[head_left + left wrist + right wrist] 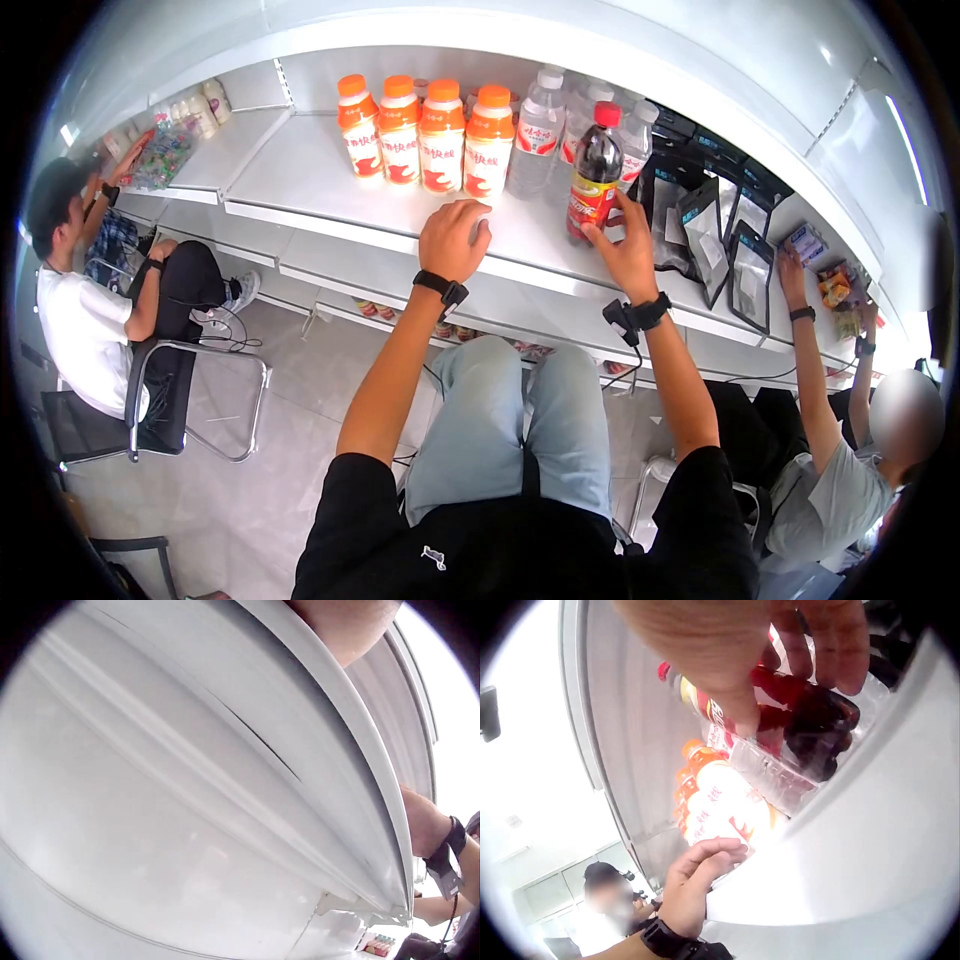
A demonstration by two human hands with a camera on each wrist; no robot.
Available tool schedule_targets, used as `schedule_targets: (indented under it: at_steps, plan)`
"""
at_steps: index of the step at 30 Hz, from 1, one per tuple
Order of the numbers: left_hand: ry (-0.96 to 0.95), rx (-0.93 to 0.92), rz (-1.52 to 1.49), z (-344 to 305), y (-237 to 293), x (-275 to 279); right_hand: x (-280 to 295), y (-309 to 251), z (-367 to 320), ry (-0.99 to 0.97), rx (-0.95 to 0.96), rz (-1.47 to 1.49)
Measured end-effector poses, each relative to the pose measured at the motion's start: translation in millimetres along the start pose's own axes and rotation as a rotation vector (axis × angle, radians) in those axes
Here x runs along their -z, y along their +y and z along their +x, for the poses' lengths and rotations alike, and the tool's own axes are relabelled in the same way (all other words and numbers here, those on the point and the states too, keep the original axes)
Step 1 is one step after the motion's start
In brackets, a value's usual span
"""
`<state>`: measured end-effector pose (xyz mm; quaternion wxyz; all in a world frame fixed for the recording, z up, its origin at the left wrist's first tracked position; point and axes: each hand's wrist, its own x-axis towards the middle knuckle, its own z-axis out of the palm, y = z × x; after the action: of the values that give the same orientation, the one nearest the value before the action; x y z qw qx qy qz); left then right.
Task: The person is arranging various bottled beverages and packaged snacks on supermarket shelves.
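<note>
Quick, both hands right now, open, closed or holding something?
Left hand: open, loosely curled, holding nothing.
Right hand: closed around the red-capped bottle of dark drink.

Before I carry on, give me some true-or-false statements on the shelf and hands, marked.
1. The right hand holds the dark bottle. True.
2. That bottle's cap is blue. False: the cap is red.
3. Four orange-capped bottles stand in a row. True.
4. The left hand grips a clear bottle. False: it holds nothing and is at the shelf edge.
5. In the head view, black-edged packages are right of the dark bottle. True.
</note>
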<state>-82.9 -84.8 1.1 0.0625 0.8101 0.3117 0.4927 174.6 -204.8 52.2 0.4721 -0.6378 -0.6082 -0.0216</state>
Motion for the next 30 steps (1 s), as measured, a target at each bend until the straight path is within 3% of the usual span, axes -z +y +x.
schedule_targets:
  at_steps: [6,16,18,19,22,24,26,27,30]
  plan:
    - [0.025,-0.024,-0.001,2,2,0,-15,9,-9,0.007,-0.170,0.100]
    - [0.008,-0.002,0.031,-1,-2,-6,-25,21,-20,0.133,-0.102,0.193]
    - [-0.009,0.010,-0.072,-2,-4,-8,-22,28,-24,0.120,-0.154,0.221]
    - [-0.032,0.069,-0.290,-5,-6,-9,-18,29,-24,0.152,-0.131,0.263]
    - [-0.241,-0.015,-0.360,-25,59,26,23,11,-58,0.153,-0.206,0.437]
    - [-0.535,0.021,-0.487,-58,89,30,47,13,-100,0.146,-0.248,0.563]
    - [-0.795,0.055,-0.660,-92,110,15,63,31,-149,0.105,-0.273,0.507]
    - [-0.859,0.121,-0.719,-109,114,1,67,42,-173,0.081,-0.270,0.447]
    - [-0.946,0.310,-0.818,-148,129,-48,71,82,-235,-0.100,-0.504,0.306]
